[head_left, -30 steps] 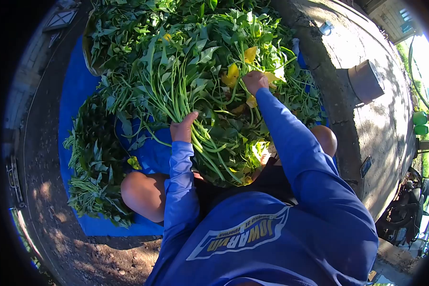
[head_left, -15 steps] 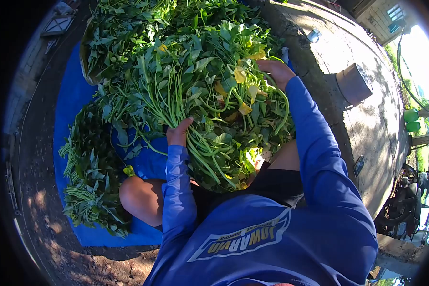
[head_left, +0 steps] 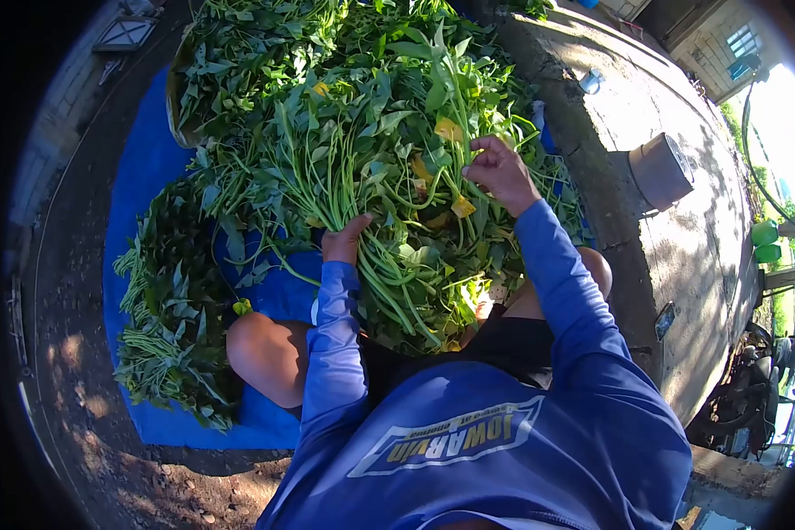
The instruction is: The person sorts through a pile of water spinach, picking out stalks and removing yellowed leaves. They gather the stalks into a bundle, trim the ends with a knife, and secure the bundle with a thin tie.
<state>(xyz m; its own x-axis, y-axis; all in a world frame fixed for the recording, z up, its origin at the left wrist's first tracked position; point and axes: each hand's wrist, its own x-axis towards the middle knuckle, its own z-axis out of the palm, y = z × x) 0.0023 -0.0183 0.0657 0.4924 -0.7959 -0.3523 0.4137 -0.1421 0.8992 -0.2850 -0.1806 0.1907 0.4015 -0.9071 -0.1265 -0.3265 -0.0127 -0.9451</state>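
Observation:
My left hand (head_left: 347,238) is closed around a bunch of long-stemmed leafy greens (head_left: 327,181) that look like water spinach. The stem ends of that bunch stick out below the hand, towards my lap. To its right, my right hand (head_left: 501,172) pinches a single water spinach stem (head_left: 459,97), held up with its leafy tip pointing away from me. A yellow leaf (head_left: 449,131) shows beside the pinching fingers. Under and beyond both hands spreads a large heap of the same greens (head_left: 397,115), with several yellowed leaves among them.
A blue tarp (head_left: 141,177) lies under the greens. Stacked bundles (head_left: 177,300) sit on its left side. On the concrete slab (head_left: 627,106) at right are a brown bucket-like container (head_left: 661,172), a cup (head_left: 591,81) and a phone-like object (head_left: 665,320). A motorbike (head_left: 751,389) stands further right.
My right hand has come inward from the heap's right edge and now lifts a stem between its fingers. My left hand keeps its grip on the bunch. My right knee has come into view.

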